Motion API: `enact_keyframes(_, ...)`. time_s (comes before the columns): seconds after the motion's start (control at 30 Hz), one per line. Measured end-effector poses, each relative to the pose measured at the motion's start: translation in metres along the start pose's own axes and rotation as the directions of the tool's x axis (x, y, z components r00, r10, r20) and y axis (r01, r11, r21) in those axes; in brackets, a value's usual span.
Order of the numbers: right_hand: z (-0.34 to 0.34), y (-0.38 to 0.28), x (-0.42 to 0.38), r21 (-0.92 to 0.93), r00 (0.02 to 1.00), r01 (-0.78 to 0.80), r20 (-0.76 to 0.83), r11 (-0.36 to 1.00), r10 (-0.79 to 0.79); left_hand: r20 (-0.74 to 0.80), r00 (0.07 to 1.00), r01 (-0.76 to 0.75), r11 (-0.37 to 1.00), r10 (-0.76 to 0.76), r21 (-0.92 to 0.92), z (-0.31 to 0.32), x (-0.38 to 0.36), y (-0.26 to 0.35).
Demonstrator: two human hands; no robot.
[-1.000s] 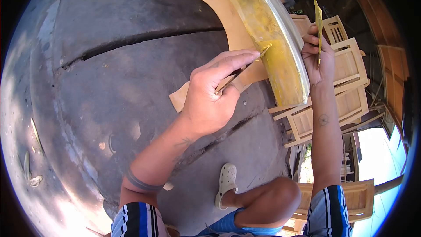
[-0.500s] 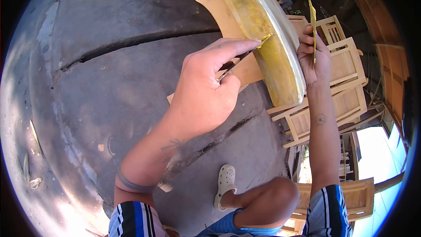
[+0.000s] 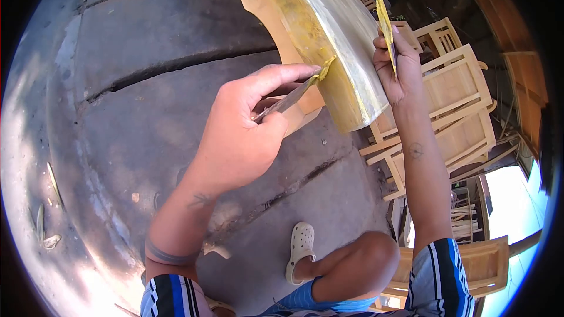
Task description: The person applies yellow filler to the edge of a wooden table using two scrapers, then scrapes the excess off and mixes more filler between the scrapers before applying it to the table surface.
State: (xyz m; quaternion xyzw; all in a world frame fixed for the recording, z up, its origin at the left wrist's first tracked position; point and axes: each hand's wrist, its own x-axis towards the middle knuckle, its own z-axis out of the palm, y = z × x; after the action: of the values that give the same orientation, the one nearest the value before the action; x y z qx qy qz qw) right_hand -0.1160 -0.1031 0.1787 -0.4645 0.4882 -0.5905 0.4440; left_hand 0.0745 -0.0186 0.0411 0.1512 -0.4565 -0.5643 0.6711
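My left hand point(image 3: 238, 126) is closed around a thin putty knife point(image 3: 288, 98). Yellow putty point(image 3: 326, 67) clings to the knife's tip, which lies at the yellow-smeared edge of a curved wooden furniture piece point(image 3: 346, 97). My index finger stretches along the blade toward that tip. Beyond the piece's pale upper edge, my right hand point(image 3: 400, 67) grips a flat, thin plate point(image 3: 385, 26) coated with yellow putty, held nearly on edge. The handle end of the knife is partly hidden inside my left fist.
Pale wooden frames and panels point(image 3: 452, 91) are stacked at the right, near my right forearm. Another wooden panel point(image 3: 484, 264) sits at the lower right. Cracked concrete slabs point(image 3: 176, 105) form the floor, where my foot in a cream clog point(image 3: 302, 243) rests.
My left hand and the putty knife have shifted left and slightly down. The right hand with its plate has also moved left, and the furniture piece appears farther left in view.
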Motion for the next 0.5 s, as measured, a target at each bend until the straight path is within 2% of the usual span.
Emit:
enact_keyframes(0.03,0.0,0.0,0.0,0.006,1.0,-0.016,-0.014,1.0,0.016,0.049,0.999,0.011,0.999,-0.013,0.042,0.003,-0.009,0.01)
enact_keyframes(0.13,0.001,-0.001,-0.001,-0.024,0.999,-0.036,-0.01,0.999,0.036,0.034,0.999,0.013,0.991,-0.018,0.135,0.01,-0.023,0.014)
enact_keyframes(0.17,0.0,-0.001,0.0,-0.03,0.999,-0.045,0.007,0.999,0.045,0.004,0.995,0.1,0.994,-0.1,0.034,0.011,-0.026,0.018)
enact_keyframes(0.2,-0.002,-0.001,0.001,-0.033,0.998,-0.056,0.026,0.998,0.057,-0.055,0.995,0.082,0.994,-0.087,-0.073,0.012,-0.029,0.017)
enact_keyframes(0.27,-0.005,-0.002,0.008,-0.072,0.988,-0.086,0.12,0.994,0.094,-0.146,0.988,0.038,0.997,-0.048,-0.07,0.014,-0.043,0.016)
enact_keyframes(0.3,-0.006,-0.002,0.011,-0.071,0.978,-0.103,0.173,0.992,0.114,-0.16,0.986,-0.024,0.981,0.056,0.195,0.024,-0.052,0.019)
enact_keyframes(0.33,-0.008,-0.002,0.016,-0.075,0.965,-0.119,0.226,0.99,0.133,-0.143,0.977,-0.078,0.893,0.156,0.443,0.036,-0.059,0.021)
enact_keyframes(0.37,-0.012,0.002,0.029,-0.084,0.958,-0.095,0.264,0.992,0.114,-0.04,0.953,-0.211,0.755,0.3,0.621,0.049,-0.062,0.02)
enact_keyframes(0.4,-0.016,0.005,0.033,-0.09,0.951,-0.092,0.286,0.992,0.114,-0.015,0.954,-0.174,0.592,0.3,0.787,0.066,-0.067,0.027)
enact_keyframes(0.47,-0.017,0.01,0.039,-0.103,0.933,-0.077,0.345,0.992,0.108,0.084,0.89,-0.249,0.323,0.447,0.913,0.086,-0.072,0.008)
enact_keyframes(0.5,-0.015,0.012,0.037,-0.088,0.927,-0.086,0.357,0.992,0.112,0.064,0.893,-0.181,0.226,0.446,0.957,0.098,-0.074,0.004)
